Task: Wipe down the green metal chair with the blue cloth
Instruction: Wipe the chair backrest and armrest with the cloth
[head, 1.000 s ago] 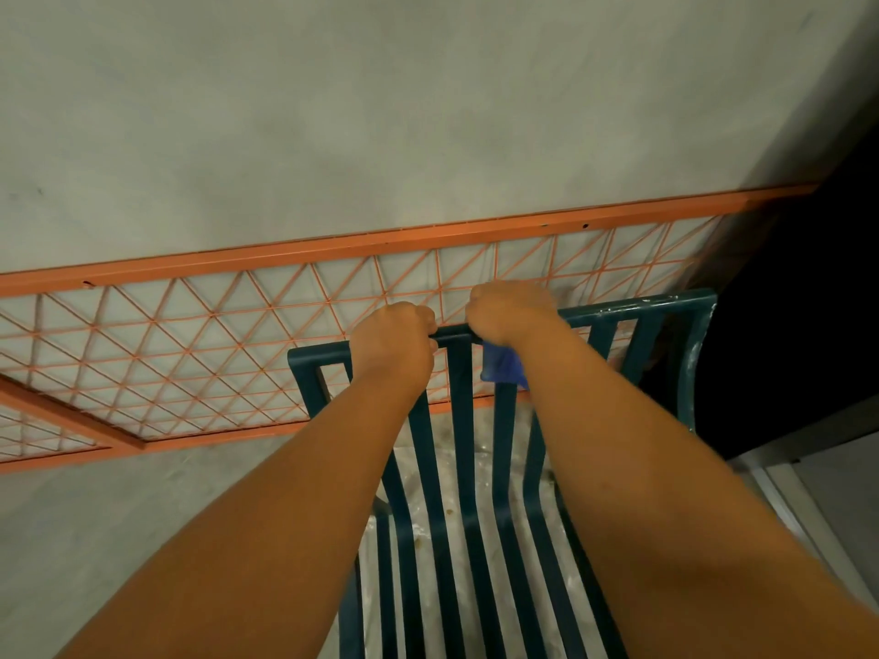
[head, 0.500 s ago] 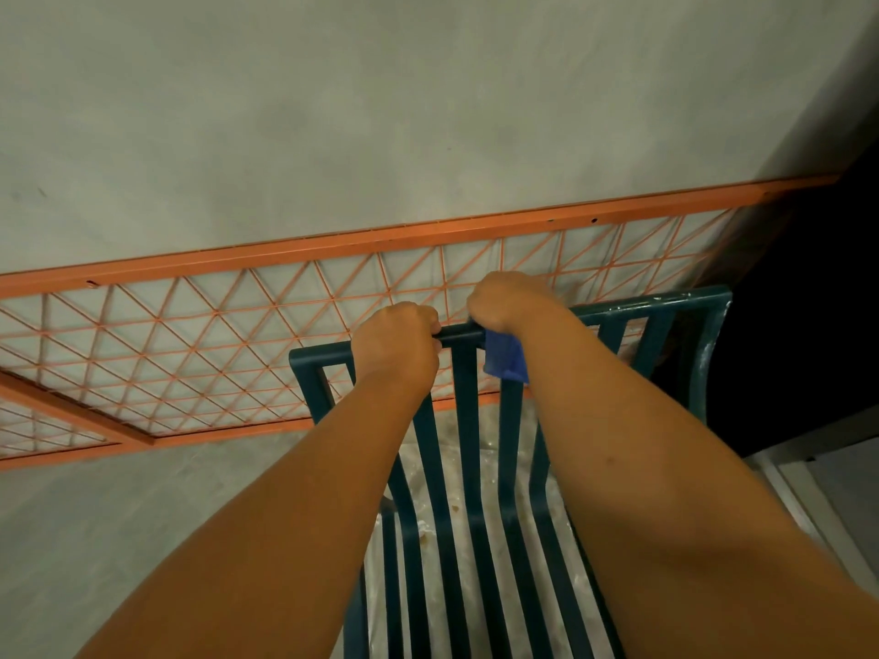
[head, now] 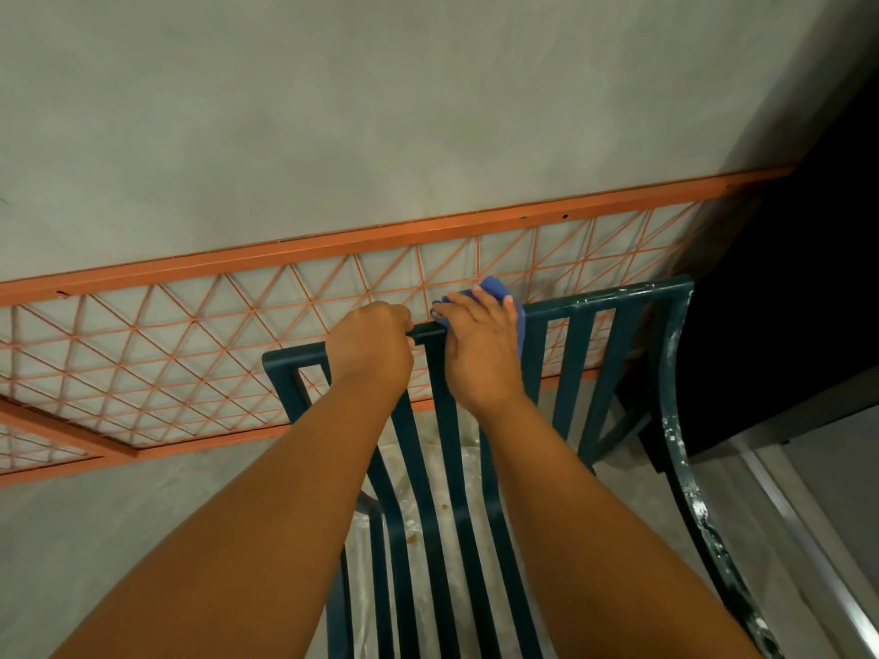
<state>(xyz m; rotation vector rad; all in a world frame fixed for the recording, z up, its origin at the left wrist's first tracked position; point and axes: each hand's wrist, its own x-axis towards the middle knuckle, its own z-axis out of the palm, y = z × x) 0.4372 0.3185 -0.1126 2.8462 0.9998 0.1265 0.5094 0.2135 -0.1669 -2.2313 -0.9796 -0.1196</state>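
The left hand (head: 368, 344) is holding the top bar of the green metal chair (head: 613, 299), with its fingers curling tight around the bar. The right hand (head: 480, 347) is lying just beside it, pressing the blue cloth (head: 494, 288) onto the same bar with its fingers spreading over the cloth. An orange grid panel (head: 190, 335) is leaning behind the chair

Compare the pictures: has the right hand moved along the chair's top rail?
Yes. The right hand with the cloth has slid rightward along the rail, away from the left hand gripping it.
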